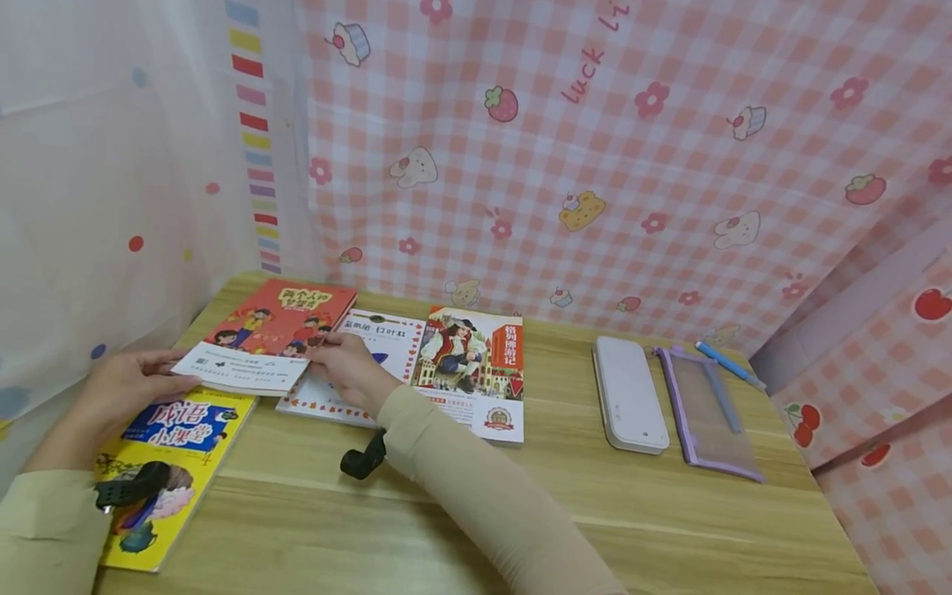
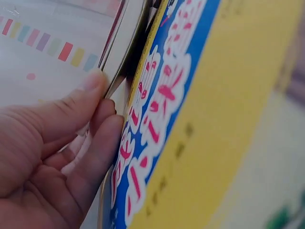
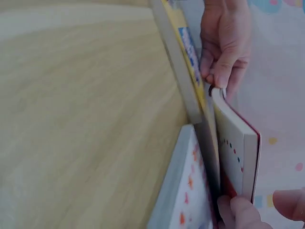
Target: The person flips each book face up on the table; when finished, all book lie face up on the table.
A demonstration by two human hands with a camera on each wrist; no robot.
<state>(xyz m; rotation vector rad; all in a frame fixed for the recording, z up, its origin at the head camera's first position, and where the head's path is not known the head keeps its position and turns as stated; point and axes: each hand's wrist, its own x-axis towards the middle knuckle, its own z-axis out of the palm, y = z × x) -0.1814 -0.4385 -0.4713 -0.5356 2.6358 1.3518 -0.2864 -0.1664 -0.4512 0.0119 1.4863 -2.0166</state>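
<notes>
A red-covered book with a white lower band is tilted up at the left, overlapping the books beneath it. My left hand pinches its near left corner between thumb and fingers, seen closely in the left wrist view. At its right edge my right hand holds the near corner, fingers at the edge and thumb on the cover side. A yellow book with a blue title panel lies under the left hand and forearm. Below the right hand lies a white book with a leaf border, partly hidden.
An illustrated book with a figure in a hat lies right of the white one. Farther right are a white case, a purple-edged mesh pouch and a blue pen. Patterned curtains hang around the wooden table.
</notes>
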